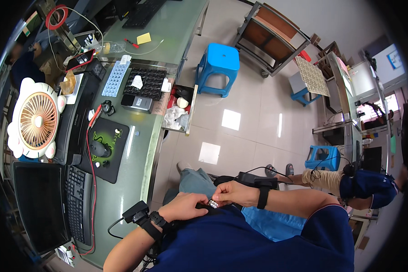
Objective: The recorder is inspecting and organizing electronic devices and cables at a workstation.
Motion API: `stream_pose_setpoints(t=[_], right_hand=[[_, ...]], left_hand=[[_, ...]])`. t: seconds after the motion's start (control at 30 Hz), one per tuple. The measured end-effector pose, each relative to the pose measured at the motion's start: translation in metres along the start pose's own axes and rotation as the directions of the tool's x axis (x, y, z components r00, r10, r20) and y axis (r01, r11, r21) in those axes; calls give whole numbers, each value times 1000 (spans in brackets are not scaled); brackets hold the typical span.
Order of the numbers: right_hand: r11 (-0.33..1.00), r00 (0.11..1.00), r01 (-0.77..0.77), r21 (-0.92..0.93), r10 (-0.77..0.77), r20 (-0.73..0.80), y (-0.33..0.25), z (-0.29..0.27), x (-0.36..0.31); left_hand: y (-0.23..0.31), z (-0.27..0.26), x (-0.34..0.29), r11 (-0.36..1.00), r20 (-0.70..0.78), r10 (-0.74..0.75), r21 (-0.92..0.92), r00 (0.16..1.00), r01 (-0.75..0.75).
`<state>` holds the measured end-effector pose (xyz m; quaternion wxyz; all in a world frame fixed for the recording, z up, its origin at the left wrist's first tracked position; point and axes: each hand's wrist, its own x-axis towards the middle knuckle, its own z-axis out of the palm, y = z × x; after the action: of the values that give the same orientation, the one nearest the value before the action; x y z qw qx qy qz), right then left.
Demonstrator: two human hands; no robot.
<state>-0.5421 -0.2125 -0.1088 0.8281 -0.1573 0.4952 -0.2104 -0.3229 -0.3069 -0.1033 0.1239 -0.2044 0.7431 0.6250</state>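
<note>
Close to my body at waist height, my two hands nearly meet over my dark blue shirt (204, 238). My right hand (236, 193) pinches a small shiny silver piece (212, 204) between thumb and fingers; its exact kind is too small to tell. Beside it, my left hand (182, 206) is closed, its thumb near the silver piece. Whatever those left fingers grip is hidden. Each wrist wears a black strap, and a black box-shaped device (136, 212) sits at the left one.
At my left, a glass-topped desk (138, 156) carries a fan (37, 121), keyboard (78, 204), monitor (40, 204), mouse (99, 148) and black tray (147, 83). An open drawer (191, 111) juts out. Blue stools (218, 63) and a cart (272, 38) stand ahead; another person (365, 186) is at right.
</note>
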Motion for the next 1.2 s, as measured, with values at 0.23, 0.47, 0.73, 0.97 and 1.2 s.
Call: stream_pose_setpoints(t=[0.23, 0.47, 0.73, 0.97, 1.2], right_hand=[[994, 994, -98, -48, 96, -48, -11, 9, -6], [991, 995, -80, -103, 85, 48, -11, 10, -3], [985, 965, -63, -159, 101, 241, -11, -13, -2], [995, 992, -90, -32, 92, 91, -3, -14, 3], [939, 991, -125, -320, 132, 0, -23, -13, 10]], left_hand=[[1, -1, 1, 999, -8, 32, -42, 999, -33], [9, -15, 5, 989, 193, -110, 116, 975, 89], [7, -13, 6, 1000, 95, -15, 7, 995, 14], [7, -14, 8, 1000, 42, -21, 24, 999, 20], [-22, -21, 2, 984, -90, -16, -178, 996, 0]])
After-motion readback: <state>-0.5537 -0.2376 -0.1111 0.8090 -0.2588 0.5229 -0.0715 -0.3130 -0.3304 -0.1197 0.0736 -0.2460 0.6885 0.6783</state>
